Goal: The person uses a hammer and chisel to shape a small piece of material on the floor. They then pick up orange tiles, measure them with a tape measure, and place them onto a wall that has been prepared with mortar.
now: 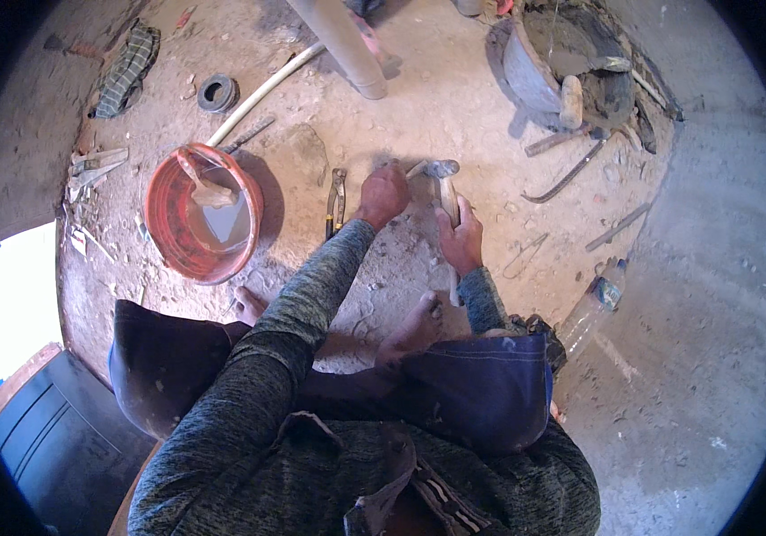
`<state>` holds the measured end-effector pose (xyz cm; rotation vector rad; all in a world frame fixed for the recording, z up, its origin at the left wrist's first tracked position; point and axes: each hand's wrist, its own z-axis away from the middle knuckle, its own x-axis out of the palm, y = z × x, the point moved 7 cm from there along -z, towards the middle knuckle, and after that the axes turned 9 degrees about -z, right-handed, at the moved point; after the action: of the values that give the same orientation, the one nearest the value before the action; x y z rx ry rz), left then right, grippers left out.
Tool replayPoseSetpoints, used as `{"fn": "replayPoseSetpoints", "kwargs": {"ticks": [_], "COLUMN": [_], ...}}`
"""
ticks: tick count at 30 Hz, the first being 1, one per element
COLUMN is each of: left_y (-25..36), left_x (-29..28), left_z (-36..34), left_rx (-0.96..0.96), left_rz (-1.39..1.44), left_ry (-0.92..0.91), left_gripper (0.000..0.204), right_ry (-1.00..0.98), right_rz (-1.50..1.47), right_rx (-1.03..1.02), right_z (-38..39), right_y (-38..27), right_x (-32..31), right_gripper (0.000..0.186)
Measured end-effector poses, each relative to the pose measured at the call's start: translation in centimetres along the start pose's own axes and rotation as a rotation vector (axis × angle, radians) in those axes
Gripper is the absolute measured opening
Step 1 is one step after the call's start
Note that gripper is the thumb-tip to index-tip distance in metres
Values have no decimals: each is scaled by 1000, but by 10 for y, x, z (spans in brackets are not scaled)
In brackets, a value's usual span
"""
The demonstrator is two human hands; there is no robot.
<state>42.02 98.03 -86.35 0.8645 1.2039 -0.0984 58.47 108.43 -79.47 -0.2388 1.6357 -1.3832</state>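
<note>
The fingers of the right hand (461, 236), right of centre in the frame, are wrapped around the wooden handle of a hammer (446, 189); the handle's middle is hidden by the palm, and its lower end shows again below the hand near the sleeve. The hammer's grey head is uppermost, in the upper middle of the frame. The left hand (385, 193), at upper centre, is closed in a fist, its fingertips out of sight, gripping a short rod (417, 170) that emerges on its right side and points toward the hammer head; whether rod and head touch, and what exactly the rod is, cannot be told, and dark shadow blurs the ground behind the fist. Left of this hand lie pliers (336, 198) with black and yellow handles. Farther left stands a red bucket (156, 219) holding cloudy liquid and a handled tool (207, 189) whose kind is hard to make out. A pale hose (267, 94) runs from behind the bucket's rim toward the upper centre, passing near a dark ring-shaped roll (217, 93). A thick grey pipe (343, 46) is cut off by the top edge. At upper right, a basin (530, 73) is partly lost in shade; at right, a clear bottle (599, 299) lies tilted near the knee.
</note>
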Motion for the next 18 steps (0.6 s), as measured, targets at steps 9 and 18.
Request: {"fn": "replayPoseSetpoints", "kwargs": {"ticks": [9,18], "left_y": [-11,-6], "left_x": [-8,8], "left_z": [2,-1], "left_rx": [-38,158], "left_rz": [30,-61], "left_ry": [30,-20], "left_gripper": [21,22], "right_ry": [-12,-55], "right_rz": [-110,-55], "right_rx": [80,27], "right_z": [-1,-11], "right_y": [0,4], "right_x": [10,24], "right_gripper": [54,54]}}
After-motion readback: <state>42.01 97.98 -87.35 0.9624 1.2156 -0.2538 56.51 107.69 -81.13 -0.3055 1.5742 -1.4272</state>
